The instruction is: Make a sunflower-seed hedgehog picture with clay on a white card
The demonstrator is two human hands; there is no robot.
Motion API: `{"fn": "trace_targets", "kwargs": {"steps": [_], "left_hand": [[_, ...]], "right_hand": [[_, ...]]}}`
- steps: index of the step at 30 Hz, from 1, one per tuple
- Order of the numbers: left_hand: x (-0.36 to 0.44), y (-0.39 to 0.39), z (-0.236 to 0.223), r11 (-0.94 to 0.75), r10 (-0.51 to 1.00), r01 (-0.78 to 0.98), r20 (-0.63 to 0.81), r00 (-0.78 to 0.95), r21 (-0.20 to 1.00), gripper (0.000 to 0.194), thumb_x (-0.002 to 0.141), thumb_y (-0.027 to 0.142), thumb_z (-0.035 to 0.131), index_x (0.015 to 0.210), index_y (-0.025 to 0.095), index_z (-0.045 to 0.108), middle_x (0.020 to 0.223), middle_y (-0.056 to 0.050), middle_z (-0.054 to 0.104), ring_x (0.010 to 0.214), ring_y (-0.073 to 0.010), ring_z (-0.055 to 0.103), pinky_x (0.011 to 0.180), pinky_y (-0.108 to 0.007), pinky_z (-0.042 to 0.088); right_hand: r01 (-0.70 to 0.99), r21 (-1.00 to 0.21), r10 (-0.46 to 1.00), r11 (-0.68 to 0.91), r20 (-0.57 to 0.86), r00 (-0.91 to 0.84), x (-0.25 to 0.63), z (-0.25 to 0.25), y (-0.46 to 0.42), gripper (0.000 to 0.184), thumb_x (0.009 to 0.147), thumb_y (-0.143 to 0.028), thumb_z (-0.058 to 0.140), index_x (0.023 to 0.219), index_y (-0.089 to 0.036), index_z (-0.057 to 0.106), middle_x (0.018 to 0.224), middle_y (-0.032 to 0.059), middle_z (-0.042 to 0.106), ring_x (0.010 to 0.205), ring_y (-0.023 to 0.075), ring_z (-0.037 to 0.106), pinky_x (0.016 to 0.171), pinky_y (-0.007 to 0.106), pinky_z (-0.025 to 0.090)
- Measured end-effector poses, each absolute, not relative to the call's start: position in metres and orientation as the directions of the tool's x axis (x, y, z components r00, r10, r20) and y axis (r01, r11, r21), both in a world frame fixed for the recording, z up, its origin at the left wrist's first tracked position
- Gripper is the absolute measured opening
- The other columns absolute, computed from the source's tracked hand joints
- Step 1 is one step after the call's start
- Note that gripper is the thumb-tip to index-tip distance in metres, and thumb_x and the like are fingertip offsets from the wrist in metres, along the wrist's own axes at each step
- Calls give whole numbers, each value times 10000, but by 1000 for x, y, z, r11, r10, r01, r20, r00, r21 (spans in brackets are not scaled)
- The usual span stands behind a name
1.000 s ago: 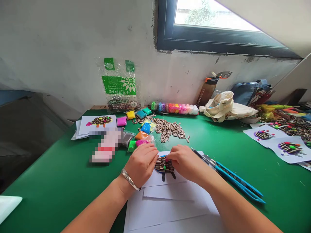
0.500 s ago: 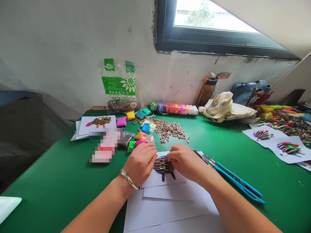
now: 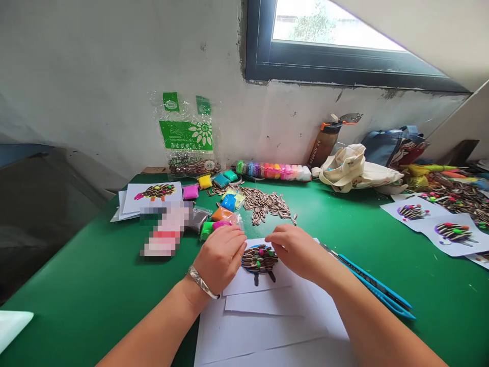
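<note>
A seed picture (image 3: 254, 259) lies on white paper in front of me: striped sunflower seeds over a blue clay edge, with small pink and green clay dots and two dark legs. My left hand (image 3: 222, 255), wearing a silver bangle, rests along the picture's left side, its fingers lying flat. On the upper right, my right hand (image 3: 292, 247) hovers by the picture, index finger and thumb apart, with nothing visible in them. Beneath the picture is a stack of white sheets (image 3: 263, 331).
Beyond my hands lie loose sunflower seeds (image 3: 267, 204) and clay packets (image 3: 223, 214). Blue-handled tweezers (image 3: 378, 288) rest on the right. A finished seed picture (image 3: 155, 196) sits at the left, others (image 3: 454, 234) at the right. A bottle (image 3: 324, 145) and cloth bag (image 3: 347, 168) stand behind.
My right hand has come away from the pink clay dot and shifted slightly up and right, uncovering a green dot near it. My left hand stays almost in place.
</note>
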State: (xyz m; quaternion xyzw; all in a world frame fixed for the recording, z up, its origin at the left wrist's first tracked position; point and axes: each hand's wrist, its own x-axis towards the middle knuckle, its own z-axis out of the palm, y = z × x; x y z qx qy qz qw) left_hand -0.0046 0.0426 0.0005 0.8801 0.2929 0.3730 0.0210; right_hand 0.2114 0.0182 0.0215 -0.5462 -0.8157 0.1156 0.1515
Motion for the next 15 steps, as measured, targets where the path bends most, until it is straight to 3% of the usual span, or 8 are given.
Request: {"fn": "trace_targets", "kwargs": {"steps": [8, 15], "left_hand": [[-3, 40, 6, -828, 537, 489, 640, 549, 275, 161, 888, 122, 506, 954, 130, 653, 923, -84, 694, 911, -205, 617, 873, -361, 502], [-4, 40, 7, -776, 625, 518, 551, 552, 360, 199, 915, 160, 454, 863, 160, 646, 797, -52, 674, 788, -189, 610, 753, -334, 482]], "right_hand": [[945, -273, 977, 178, -62, -202, 232, 15, 24, 279, 849, -129, 421, 698, -196, 645, 705, 33, 592, 690, 146, 526, 582, 246, 280], [938, -321, 983, 134, -80, -168, 224, 6, 28, 273, 825, -157, 451, 1018, -225, 632, 902, 44, 597, 753, 144, 546, 581, 237, 270]]}}
